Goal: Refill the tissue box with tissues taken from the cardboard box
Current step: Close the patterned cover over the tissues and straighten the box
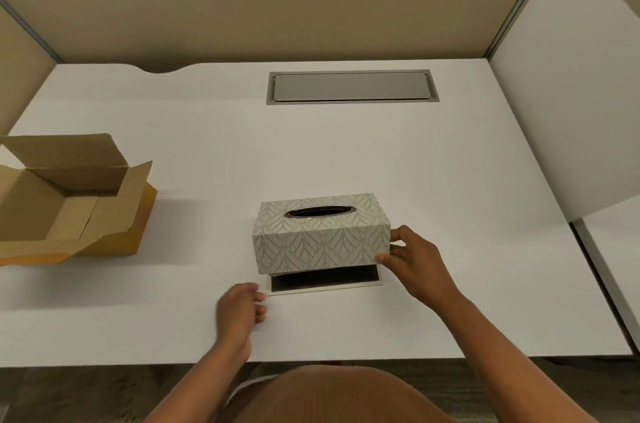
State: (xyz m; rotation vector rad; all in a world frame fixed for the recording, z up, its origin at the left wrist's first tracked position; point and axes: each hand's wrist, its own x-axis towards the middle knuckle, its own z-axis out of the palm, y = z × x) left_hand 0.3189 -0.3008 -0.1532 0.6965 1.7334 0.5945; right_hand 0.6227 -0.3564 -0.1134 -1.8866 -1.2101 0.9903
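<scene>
A patterned grey-white tissue box cover [320, 235] with an oval metal-rimmed slot on top is lifted and tilted above its flat base plate [325, 280], which lies on the white desk with a dark inner face. My right hand [412, 260] grips the cover's right end. My left hand [240, 310] hovers just left of the base plate with fingers loosely curled, holding nothing. An open brown cardboard box [69, 201] stands at the left edge of the desk, flaps spread; no tissues show inside it.
A grey metal cable hatch [351, 87] is set into the desk [450, 180] at the back centre. Beige partition walls close off the back and left. A white panel [571, 76] stands at the right edge.
</scene>
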